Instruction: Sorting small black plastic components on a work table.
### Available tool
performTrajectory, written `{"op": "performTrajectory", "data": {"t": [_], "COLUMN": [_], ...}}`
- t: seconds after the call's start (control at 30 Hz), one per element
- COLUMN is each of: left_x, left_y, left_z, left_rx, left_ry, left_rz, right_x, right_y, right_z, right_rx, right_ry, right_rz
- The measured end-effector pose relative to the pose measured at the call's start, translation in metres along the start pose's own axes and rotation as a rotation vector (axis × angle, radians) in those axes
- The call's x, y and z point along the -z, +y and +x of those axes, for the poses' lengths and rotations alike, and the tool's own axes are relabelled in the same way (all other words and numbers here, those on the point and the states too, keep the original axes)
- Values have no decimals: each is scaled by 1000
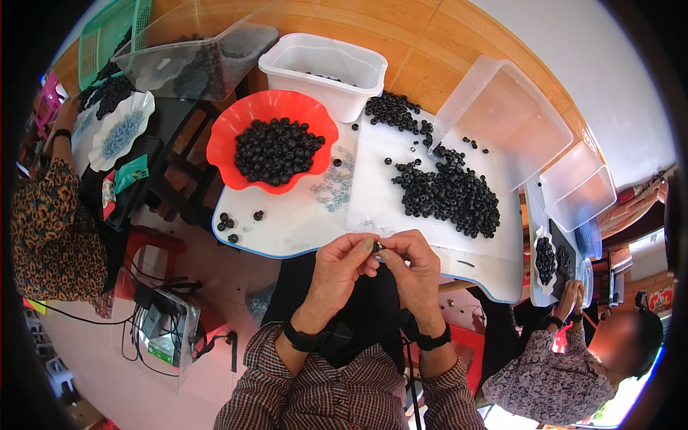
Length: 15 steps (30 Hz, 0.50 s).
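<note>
My left hand (335, 278) and my right hand (413, 276) meet just in front of the table's near edge. Thumbs and fingertips of both close on one small black round part (378, 246), mostly covered by the fingers. Beyond them, a loose heap of black ring-like parts (451, 193) lies on a white sheet. A red scalloped bowl (223, 132) to the left holds many more of these parts. Small clear pieces (333, 188) are scattered between bowl and sheet.
Behind the bowl stands a white tub (362, 93); a clear plastic bin (509, 122) lies tipped at the back right. Co-workers sit at both sides, one in a patterned sleeve (61, 215) at left. A box of cables (161, 322) is at lower left.
</note>
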State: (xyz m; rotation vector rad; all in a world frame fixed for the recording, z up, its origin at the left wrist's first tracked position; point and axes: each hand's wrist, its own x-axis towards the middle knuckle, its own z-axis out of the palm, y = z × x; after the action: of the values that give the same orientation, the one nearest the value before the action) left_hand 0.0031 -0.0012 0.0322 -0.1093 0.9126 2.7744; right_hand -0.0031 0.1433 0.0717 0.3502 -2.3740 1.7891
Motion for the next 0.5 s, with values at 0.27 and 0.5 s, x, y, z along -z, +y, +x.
{"op": "performTrajectory", "data": {"t": [0.27,0.5], "left_x": [-3,-6], "left_y": [3,8], "left_z": [-4,-7], "left_rx": [-42,-127], "left_ry": [36,36], "left_rz": [133,330], "right_x": [-1,-1], "right_y": [-3,-10], "right_z": [0,1], "right_rx": [34,55], "right_ry": [2,-1], "right_rz": [-85,-178]}}
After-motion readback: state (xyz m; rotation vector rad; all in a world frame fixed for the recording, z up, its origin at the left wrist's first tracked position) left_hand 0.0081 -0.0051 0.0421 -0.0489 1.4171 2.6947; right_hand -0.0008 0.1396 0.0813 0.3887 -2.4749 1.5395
